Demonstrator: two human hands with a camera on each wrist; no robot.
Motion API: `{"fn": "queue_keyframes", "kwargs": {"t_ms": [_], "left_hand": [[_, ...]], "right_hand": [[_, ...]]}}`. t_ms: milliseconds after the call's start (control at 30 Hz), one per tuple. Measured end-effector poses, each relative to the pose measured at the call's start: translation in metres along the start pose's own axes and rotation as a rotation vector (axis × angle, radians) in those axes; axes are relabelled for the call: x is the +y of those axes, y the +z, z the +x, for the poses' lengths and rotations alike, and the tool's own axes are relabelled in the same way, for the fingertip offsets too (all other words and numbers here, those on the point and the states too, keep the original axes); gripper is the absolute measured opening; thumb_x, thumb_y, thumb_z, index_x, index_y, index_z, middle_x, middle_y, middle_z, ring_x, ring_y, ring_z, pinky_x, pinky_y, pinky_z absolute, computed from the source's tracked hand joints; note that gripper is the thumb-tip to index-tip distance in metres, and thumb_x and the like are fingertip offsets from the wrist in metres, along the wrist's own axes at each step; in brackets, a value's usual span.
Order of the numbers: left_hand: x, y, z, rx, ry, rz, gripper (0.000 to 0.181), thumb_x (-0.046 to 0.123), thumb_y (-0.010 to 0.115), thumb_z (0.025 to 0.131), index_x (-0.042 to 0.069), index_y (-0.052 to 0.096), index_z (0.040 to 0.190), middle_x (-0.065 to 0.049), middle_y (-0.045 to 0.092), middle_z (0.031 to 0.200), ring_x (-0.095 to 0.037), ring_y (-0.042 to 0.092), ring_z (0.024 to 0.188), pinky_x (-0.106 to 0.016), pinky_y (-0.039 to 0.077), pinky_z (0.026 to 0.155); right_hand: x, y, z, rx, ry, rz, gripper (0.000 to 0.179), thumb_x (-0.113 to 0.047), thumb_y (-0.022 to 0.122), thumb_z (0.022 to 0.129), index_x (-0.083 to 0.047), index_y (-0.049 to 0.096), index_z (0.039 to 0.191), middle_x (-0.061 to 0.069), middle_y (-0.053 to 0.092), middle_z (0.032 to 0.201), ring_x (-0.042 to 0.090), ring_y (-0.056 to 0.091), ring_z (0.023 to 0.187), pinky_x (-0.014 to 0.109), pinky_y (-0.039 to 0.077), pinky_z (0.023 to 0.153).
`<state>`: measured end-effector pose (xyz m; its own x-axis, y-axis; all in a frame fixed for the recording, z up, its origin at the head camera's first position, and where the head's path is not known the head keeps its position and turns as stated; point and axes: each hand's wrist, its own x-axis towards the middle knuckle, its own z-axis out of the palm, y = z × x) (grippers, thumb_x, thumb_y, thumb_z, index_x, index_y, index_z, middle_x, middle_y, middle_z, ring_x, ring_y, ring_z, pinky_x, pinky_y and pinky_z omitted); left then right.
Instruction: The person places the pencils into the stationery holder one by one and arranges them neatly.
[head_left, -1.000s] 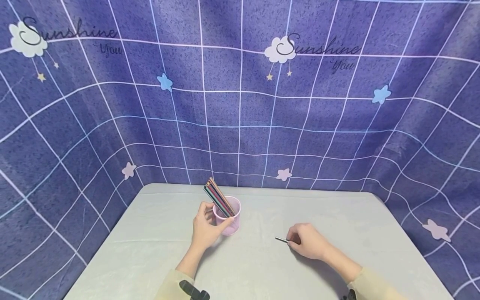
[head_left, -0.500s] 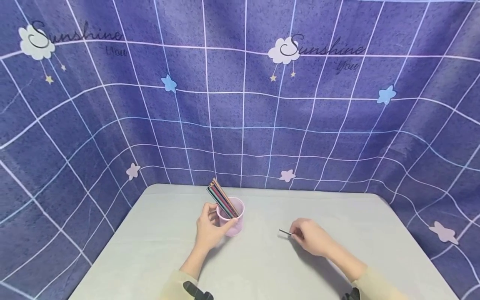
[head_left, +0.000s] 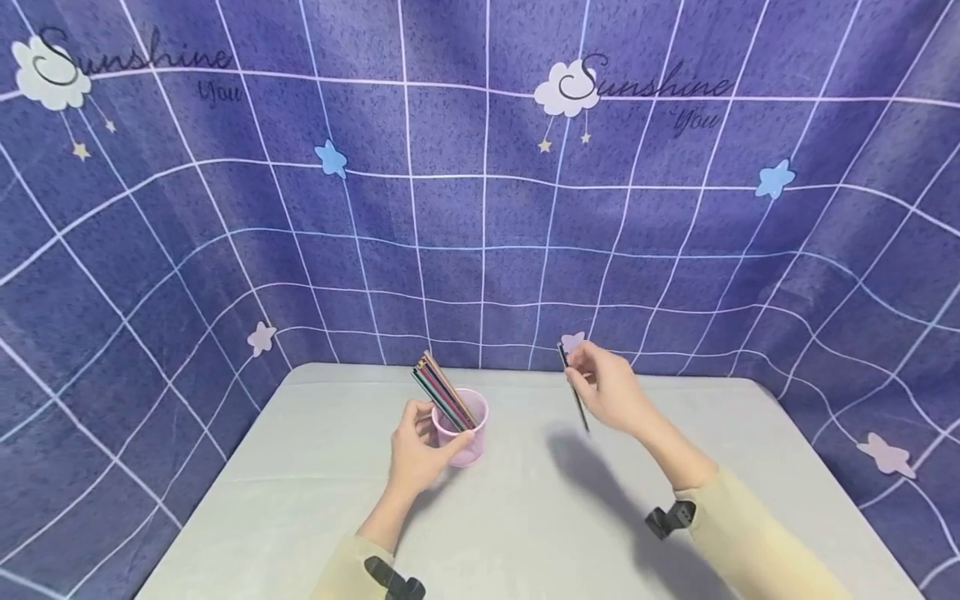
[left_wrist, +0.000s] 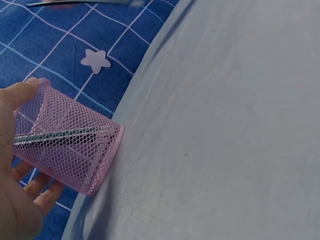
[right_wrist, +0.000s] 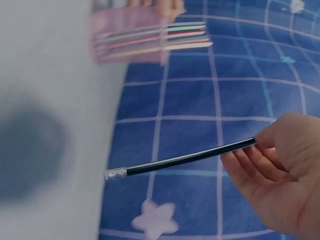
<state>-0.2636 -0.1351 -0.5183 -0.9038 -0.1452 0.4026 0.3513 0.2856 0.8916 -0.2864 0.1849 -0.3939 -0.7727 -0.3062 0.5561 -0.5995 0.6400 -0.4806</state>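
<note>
In the head view, my left hand [head_left: 416, 458] grips a pink mesh pen holder [head_left: 467, 450] standing on the table. Several colored pencils [head_left: 442, 392] lean to the left inside it, their upper ends above the rim. My thumb lies on the near side of the cup [left_wrist: 75, 145], with other fingers on the opposite side. To the right, my right hand [head_left: 611, 392] pinches a dark pencil [head_left: 580, 404] above the table. In the right wrist view, this pencil [right_wrist: 190, 158] has a silvery tip at its lower end, apart from the table and the holder.
A pale cloth covers the table [head_left: 510, 533]. A blue-purple curtain [head_left: 450, 275] with a grid, stars and clouds hangs behind and at both sides. Black cameras [head_left: 671, 518] are strapped to both wrists.
My right hand has lifted the dark pencil up from the tabletop, and the pencil has turned from nearly flat to steep. My left hand keeps its grip on the pen holder.
</note>
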Motion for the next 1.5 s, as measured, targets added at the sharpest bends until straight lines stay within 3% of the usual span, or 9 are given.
{"fn": "queue_keyframes", "kwargs": {"t_ms": [100, 300, 500, 800, 1000, 1167, 1500], "left_hand": [[0.0, 0.0, 0.001, -0.004, -0.008, 0.001, 0.066, 0.02, 0.101, 0.07, 0.003, 0.057, 0.117, -0.021, 0.075, 0.121, -0.041, 0.075, 0.115, -0.051, 0.065, 0.101], [-0.004, -0.004, -0.001, 0.004, -0.017, 0.03, 0.066, 0.022, 0.102, 0.07, 0.005, 0.058, 0.117, -0.019, 0.076, 0.12, -0.04, 0.076, 0.114, -0.05, 0.066, 0.1], [-0.002, -0.006, -0.004, -0.023, -0.021, 0.049, 0.067, 0.023, 0.101, 0.071, 0.004, 0.057, 0.118, -0.021, 0.075, 0.121, -0.041, 0.076, 0.113, -0.051, 0.066, 0.1], [0.001, -0.008, 0.007, -0.038, -0.011, 0.067, 0.066, 0.023, 0.1, 0.073, 0.003, 0.056, 0.118, -0.023, 0.075, 0.122, -0.041, 0.075, 0.115, -0.052, 0.065, 0.101], [0.004, -0.008, 0.013, -0.036, 0.007, 0.073, 0.067, 0.023, 0.1, 0.072, 0.003, 0.056, 0.12, -0.022, 0.075, 0.122, -0.041, 0.075, 0.115, -0.051, 0.065, 0.101], [-0.002, -0.006, 0.012, -0.03, 0.009, 0.07, 0.068, 0.022, 0.1, 0.072, 0.001, 0.057, 0.119, -0.02, 0.076, 0.121, -0.04, 0.076, 0.114, -0.048, 0.066, 0.1], [-0.005, -0.002, 0.006, -0.034, 0.009, 0.028, 0.07, 0.024, 0.101, 0.071, 0.003, 0.056, 0.12, -0.021, 0.075, 0.123, -0.043, 0.075, 0.116, -0.052, 0.065, 0.1]], "right_hand": [[-0.016, -0.002, 0.016, 0.023, 0.024, 0.049, 0.006, -0.007, 0.068, 0.102, -0.006, 0.062, 0.105, 0.007, 0.074, 0.095, 0.022, 0.075, 0.088, 0.032, 0.068, 0.078], [-0.046, 0.003, 0.039, 0.035, 0.03, 0.293, 0.007, -0.001, 0.062, 0.104, 0.0, 0.057, 0.109, 0.016, 0.072, 0.101, 0.033, 0.077, 0.097, 0.03, 0.068, 0.093], [-0.06, -0.004, 0.052, 0.012, -0.011, 0.284, 0.007, -0.003, 0.062, 0.105, 0.001, 0.058, 0.109, 0.016, 0.073, 0.102, 0.033, 0.077, 0.095, 0.039, 0.068, 0.096], [-0.077, -0.009, 0.064, 0.051, -0.056, 0.351, 0.008, -0.003, 0.064, 0.104, 0.0, 0.058, 0.108, 0.017, 0.074, 0.103, 0.037, 0.077, 0.098, 0.035, 0.069, 0.093], [-0.083, 0.012, 0.065, 0.055, -0.12, 0.422, 0.009, 0.001, 0.064, 0.103, 0.001, 0.057, 0.109, 0.018, 0.071, 0.105, 0.035, 0.077, 0.101, 0.031, 0.069, 0.09], [-0.08, 0.043, 0.062, 0.018, -0.116, 0.44, 0.01, 0.001, 0.065, 0.103, 0.001, 0.057, 0.109, 0.019, 0.072, 0.106, 0.035, 0.078, 0.103, 0.029, 0.069, 0.089], [-0.069, 0.095, 0.06, -0.089, -0.048, 0.296, 0.01, -0.007, 0.067, 0.103, -0.005, 0.06, 0.109, 0.012, 0.075, 0.105, 0.027, 0.077, 0.104, 0.025, 0.068, 0.085]]}}
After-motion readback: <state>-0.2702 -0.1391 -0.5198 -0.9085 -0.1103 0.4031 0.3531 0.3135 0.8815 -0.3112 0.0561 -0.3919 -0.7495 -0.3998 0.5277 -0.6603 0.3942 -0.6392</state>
